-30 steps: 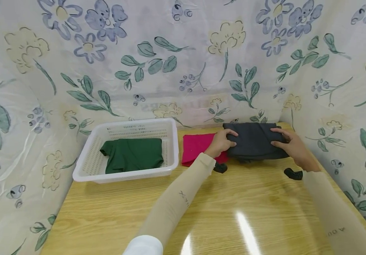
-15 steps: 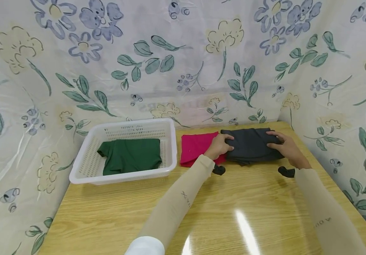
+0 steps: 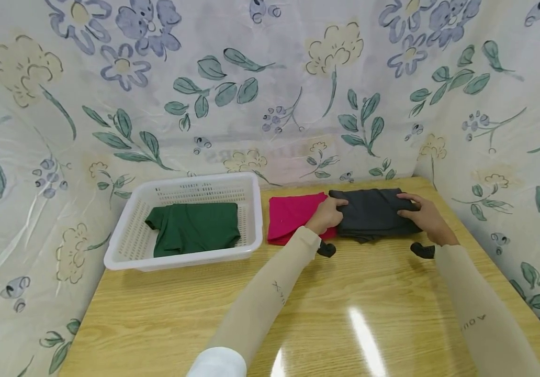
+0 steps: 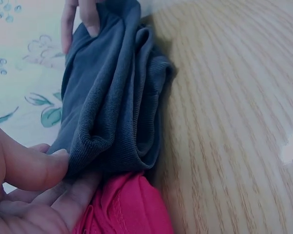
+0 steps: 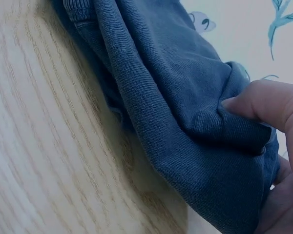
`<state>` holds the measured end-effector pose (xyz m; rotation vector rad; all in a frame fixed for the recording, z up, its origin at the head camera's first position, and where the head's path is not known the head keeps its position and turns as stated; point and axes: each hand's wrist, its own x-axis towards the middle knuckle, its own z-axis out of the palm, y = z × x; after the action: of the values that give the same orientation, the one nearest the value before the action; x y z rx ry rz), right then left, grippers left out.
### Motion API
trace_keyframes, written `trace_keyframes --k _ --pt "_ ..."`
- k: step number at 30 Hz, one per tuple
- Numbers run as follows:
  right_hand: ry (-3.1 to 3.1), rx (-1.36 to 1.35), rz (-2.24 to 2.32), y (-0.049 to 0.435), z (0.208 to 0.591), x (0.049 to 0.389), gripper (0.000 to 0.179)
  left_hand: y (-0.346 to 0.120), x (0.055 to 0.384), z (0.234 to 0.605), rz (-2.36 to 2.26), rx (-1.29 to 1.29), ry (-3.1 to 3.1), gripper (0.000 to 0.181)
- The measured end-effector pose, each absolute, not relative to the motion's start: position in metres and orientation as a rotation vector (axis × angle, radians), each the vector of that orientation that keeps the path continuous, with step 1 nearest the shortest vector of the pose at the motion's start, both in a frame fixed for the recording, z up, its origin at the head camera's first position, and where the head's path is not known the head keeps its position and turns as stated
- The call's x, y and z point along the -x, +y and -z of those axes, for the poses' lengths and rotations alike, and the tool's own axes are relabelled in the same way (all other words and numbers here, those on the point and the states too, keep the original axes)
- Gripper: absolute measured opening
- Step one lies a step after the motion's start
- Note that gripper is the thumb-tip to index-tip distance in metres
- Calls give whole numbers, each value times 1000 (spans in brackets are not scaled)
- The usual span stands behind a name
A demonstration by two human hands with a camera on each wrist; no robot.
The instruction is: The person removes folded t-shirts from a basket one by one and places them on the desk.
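Note:
A folded dark grey garment (image 3: 371, 212) lies at the back right of the table, with both hands at its ends. My left hand (image 3: 325, 214) holds its left end; in the left wrist view the thumb (image 4: 36, 168) is on the folded edge and the fingers reach underneath. My right hand (image 3: 429, 219) grips the right end, its thumb (image 5: 256, 102) pressing into the cloth from above while the fingers are partly hidden behind it. Beside the left hand is a folded pink garment (image 3: 291, 212), partly covered by that hand and touching the grey one.
A white plastic basket (image 3: 126, 259) stands on the table's left side, with a folded green garment (image 3: 204, 228) inside. Floral sheeting (image 3: 251, 141) rises behind the wooden table (image 3: 326, 303) and along both sides.
The grey garment has come down flatter onto the table and slightly left, with both hands following it. Over the last half second the left hand's fingers have shifted at its left edge.

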<state>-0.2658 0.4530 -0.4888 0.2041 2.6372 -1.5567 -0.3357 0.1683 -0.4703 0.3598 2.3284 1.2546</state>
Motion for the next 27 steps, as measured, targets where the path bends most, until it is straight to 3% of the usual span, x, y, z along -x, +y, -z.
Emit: trace_keyframes --k 12,22,27 --pt "2646 -254 1577 449 493 265 63 170 338 478 -1244 -428 2355 61" --pt "2732 -291 1500 444 492 262 59 163 332 476 -1308 -520 2436 37" --pt "2815 -319 1419 440 485 260 58 157 331 470 -1299 -560 2472 14"
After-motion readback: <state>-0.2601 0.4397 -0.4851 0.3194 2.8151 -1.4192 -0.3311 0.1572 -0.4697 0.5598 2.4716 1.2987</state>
